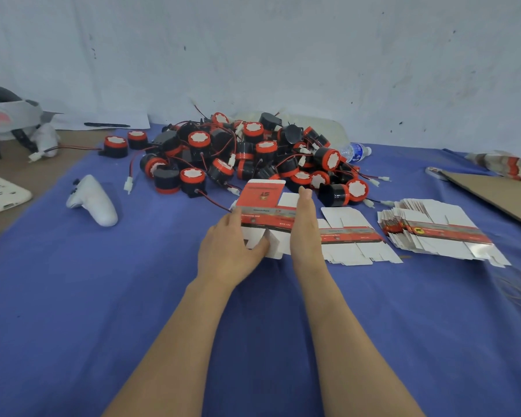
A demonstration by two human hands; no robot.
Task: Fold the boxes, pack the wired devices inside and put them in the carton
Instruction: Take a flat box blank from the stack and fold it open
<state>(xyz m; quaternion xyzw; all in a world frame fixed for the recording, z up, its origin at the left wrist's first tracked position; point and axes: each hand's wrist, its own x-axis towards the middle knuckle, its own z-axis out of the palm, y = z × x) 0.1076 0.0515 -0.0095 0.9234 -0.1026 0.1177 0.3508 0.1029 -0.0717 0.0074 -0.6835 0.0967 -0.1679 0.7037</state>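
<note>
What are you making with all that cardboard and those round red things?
A person is folding one box into shape: the left hand grips its near edge and the right hand presses flat against its side. The wired devices lie piled behind it, more flat boxes stacked on the right.

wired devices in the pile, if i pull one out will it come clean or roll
Probably not clean: the leads in the pile of wired devices cross one another, so neighbours may drag along. The bodies are round drums, so one on its side could roll on the blue cloth; on a flat face it should sit steady.
</note>
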